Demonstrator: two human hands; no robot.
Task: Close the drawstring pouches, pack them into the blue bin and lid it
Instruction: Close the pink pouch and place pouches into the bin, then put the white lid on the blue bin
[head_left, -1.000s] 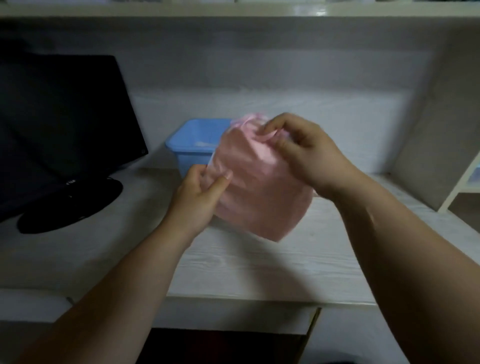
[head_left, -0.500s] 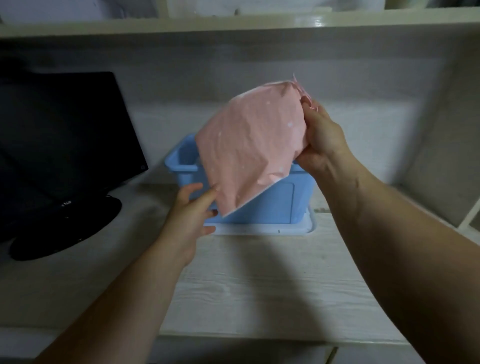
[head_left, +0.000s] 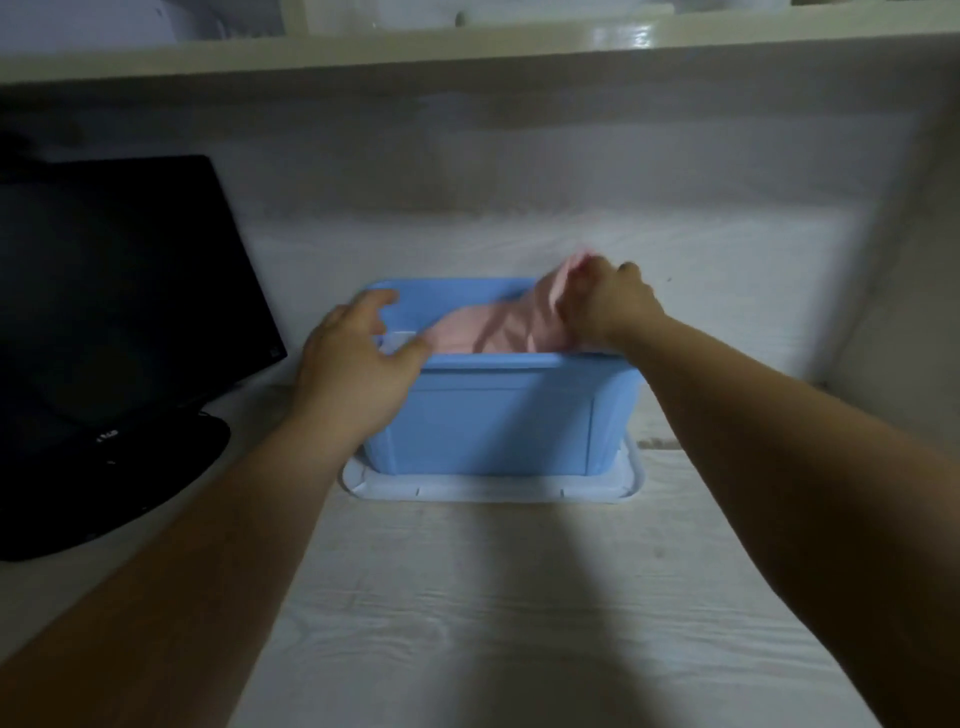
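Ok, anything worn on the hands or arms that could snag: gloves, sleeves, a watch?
Nothing that shows. The left hand and right hand are bare: no gloves, no rings visible. The left forearm and right forearm are bare to the frame's edge, with no sleeves, watch or bracelet. The dim light could hide something small.

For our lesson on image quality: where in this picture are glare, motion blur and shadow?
Head view: glare on the glossy white shelf edge; motion blur on the pink fabric pouch and right hand; arm shadows across the pale wood-grain desk.
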